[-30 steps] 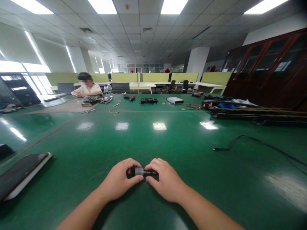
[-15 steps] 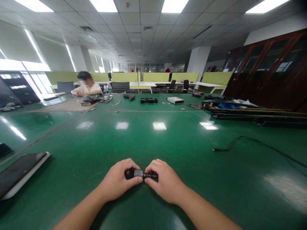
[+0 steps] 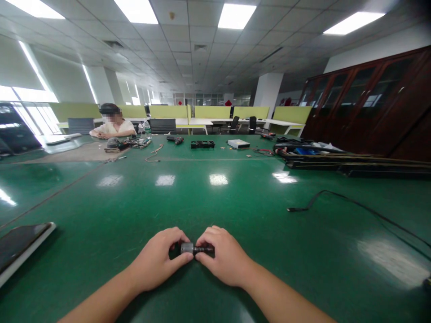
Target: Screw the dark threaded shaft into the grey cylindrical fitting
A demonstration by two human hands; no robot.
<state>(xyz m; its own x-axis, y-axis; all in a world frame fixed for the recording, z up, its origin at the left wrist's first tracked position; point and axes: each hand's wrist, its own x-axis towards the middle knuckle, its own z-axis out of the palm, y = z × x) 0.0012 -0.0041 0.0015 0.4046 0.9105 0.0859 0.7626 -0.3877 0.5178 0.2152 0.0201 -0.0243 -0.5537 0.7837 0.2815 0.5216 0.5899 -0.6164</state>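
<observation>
Both my hands meet low in the middle of the view over the green table [image 3: 215,202]. Between them is a small part made of a grey metal cylinder [image 3: 187,247] and a thin dark threaded stem [image 3: 204,249] pointing right. My left hand [image 3: 158,260] pinches the grey cylinder between thumb and fingers. My right hand [image 3: 224,255] is closed around the dark stem. The part's far ends are hidden inside my fingers.
A dark tablet in a white frame [image 3: 20,249] lies at the left. A black cable [image 3: 336,199] runs across the right side. Long dark rails [image 3: 353,163], a white box [image 3: 238,143] and tools lie at the far end, where a person [image 3: 112,125] sits.
The view has shifted slightly right and down, so the tablet slid toward the left edge. My hands keep the same grip on the small part.
</observation>
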